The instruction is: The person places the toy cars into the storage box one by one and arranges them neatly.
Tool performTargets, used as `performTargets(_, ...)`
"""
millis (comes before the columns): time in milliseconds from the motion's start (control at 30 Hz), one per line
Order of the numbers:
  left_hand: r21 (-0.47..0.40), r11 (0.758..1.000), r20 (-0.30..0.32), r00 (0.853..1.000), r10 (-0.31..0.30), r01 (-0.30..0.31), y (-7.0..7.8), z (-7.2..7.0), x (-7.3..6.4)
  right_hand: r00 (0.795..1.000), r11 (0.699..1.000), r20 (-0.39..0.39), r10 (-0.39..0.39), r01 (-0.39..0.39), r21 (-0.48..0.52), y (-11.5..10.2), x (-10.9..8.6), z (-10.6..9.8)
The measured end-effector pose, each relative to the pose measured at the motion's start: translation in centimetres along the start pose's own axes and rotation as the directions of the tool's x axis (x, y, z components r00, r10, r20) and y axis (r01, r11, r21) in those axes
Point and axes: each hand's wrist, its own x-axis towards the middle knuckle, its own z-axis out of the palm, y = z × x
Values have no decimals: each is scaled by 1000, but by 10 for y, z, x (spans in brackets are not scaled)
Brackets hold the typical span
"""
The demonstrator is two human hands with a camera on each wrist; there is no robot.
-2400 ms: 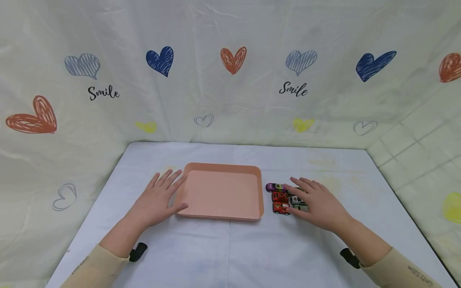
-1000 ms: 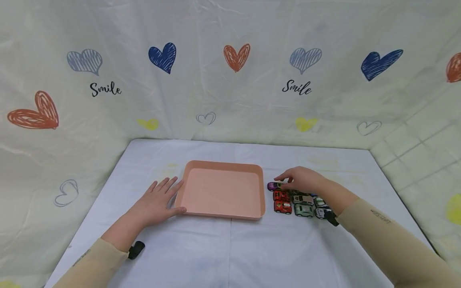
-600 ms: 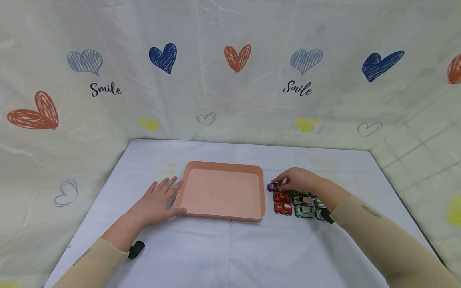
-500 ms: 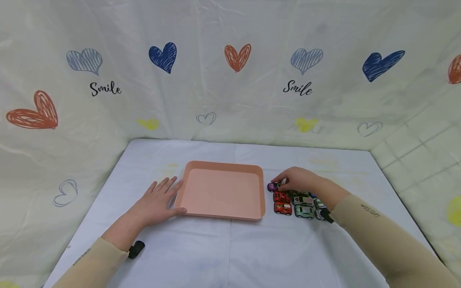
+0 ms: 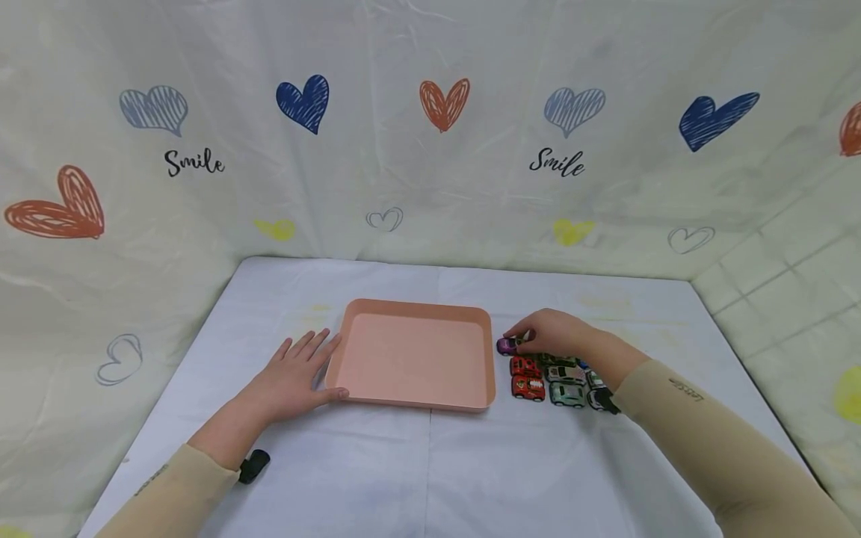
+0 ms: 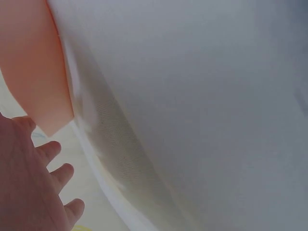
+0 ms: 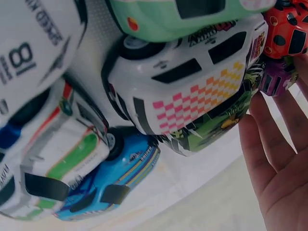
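Observation:
My right hand (image 5: 554, 334) pinches a small purple toy car (image 5: 507, 346) just right of the tray, at the back left of a group of toy cars. In the right wrist view the fingers of the right hand (image 7: 284, 159) reach to the purple car (image 7: 275, 82); their tips are partly hidden. My left hand (image 5: 292, 381) has its fingers spread, fingertips and thumb touching the left edge of a pink tray (image 5: 410, 359). The left wrist view shows the tray's side (image 6: 38, 62) beside these fingers.
Two red toy cars (image 5: 528, 388) and a mint green one (image 5: 567, 394) stand near the right hand. Further cars, among them a white checkered one (image 7: 192, 86) and a blue one (image 7: 120, 173), are packed close together. A white cloth (image 5: 377, 471) covers the table.
My right hand has gone to the back of the car group and taken hold of the purple car, which has shifted slightly left, away from the red car. The left hand stays at the tray.

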Motion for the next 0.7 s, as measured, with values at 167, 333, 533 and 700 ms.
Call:
performTargets(167, 1, 1000, 13, 1000, -15, 15, -3, 4, 1, 1000, 1000, 28, 8, -8, 9, 3, 5, 0)
performTargets(333, 6, 1000, 23, 999, -28, 28, -4, 7, 2, 1000, 1000, 28, 14, -14, 1, 2, 6, -2)
performTargets(533, 8, 999, 27, 999, -32, 32, -2, 4, 1, 1000, 999, 7, 15, -15, 34, -3, 5, -6)
performTargets(700, 13, 1000, 24, 999, -24, 24, 1, 0, 1, 1000, 998, -22, 9, -8, 65, -2, 2, -11)
